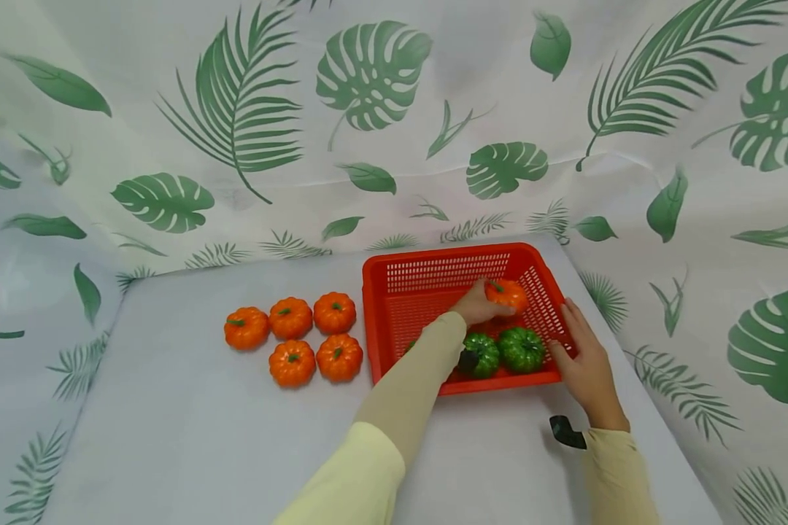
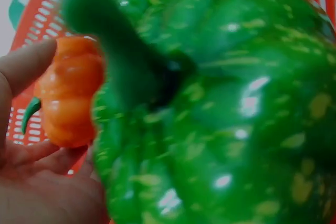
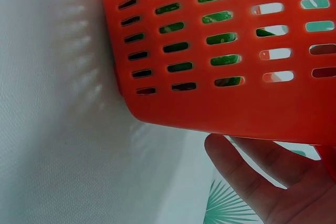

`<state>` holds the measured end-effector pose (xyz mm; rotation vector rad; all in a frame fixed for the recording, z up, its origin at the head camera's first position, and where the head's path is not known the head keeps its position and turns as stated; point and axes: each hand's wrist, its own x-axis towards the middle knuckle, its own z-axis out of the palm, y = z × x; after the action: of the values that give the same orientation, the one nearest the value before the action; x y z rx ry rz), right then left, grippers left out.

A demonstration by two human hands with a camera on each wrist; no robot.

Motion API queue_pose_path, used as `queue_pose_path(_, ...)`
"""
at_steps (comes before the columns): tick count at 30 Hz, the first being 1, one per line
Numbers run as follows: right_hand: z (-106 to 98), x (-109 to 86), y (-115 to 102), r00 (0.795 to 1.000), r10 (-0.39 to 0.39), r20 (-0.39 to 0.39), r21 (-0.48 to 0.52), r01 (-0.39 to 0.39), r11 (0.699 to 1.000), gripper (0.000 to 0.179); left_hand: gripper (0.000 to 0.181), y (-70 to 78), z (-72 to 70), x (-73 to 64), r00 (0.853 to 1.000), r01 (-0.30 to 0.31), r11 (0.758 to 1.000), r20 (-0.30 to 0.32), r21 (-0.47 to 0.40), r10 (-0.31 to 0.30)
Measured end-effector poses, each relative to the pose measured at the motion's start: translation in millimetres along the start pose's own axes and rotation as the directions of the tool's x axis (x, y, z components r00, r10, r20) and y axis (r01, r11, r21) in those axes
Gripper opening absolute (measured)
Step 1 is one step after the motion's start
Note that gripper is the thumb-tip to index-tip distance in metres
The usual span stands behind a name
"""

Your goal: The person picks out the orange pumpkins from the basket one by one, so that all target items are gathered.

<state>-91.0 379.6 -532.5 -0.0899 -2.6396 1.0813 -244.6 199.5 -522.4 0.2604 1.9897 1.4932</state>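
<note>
My left hand (image 1: 478,306) is inside the red basket (image 1: 449,389), holding a small orange pumpkin (image 1: 508,295) near its back right corner. In the left wrist view, thumb and fingers lie on opposite sides of this orange pumpkin (image 2: 73,93). A speckled green pumpkin (image 2: 226,98) fills most of that view. Green pumpkins (image 1: 522,350) sit along the basket's front side, one partly hidden by my left forearm. At the basket's right side is my right hand (image 1: 587,364), its fairly straight fingers and thumb resting against the rim, as the right wrist view (image 3: 278,177) also shows.
Left of the basket, several orange pumpkins (image 1: 292,363) stand in two loose rows on the white table (image 1: 190,437). Behind and beside the table hang white sheets (image 1: 407,160) printed with green leaves.
</note>
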Motion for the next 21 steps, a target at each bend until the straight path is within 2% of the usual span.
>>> queue_pose_path(5,2,1.2,-7,1.000,0.005,-0.014,-0.013,-0.005,1.000,0.068,0.079,-3.2,-1.2,5.9,0.998,-0.025,0.991,-0.049,0.131,0.031)
queue_pose_path(11,6,4.4,-9,1.000,-0.012,0.001,-0.004,0.012,1.000,0.068,0.078,3.9,-17.5,-4.7,0.988,-0.093,0.971,-0.101,0.218,0.118)
queue_pose_path(16,5,4.9,-6,1.000,-0.018,0.002,-0.013,0.018,1.000,0.067,0.081,14.5,-37.6,-13.8,0.975,-0.166,0.964,-0.114,0.208,0.193)
queue_pose_path(21,3,3.6,-2,1.000,0.000,0.013,-0.022,0.000,1.000,0.067,0.079,23.7,-61.5,-35.5,0.958,-0.224,0.959,-0.143,0.175,0.250)
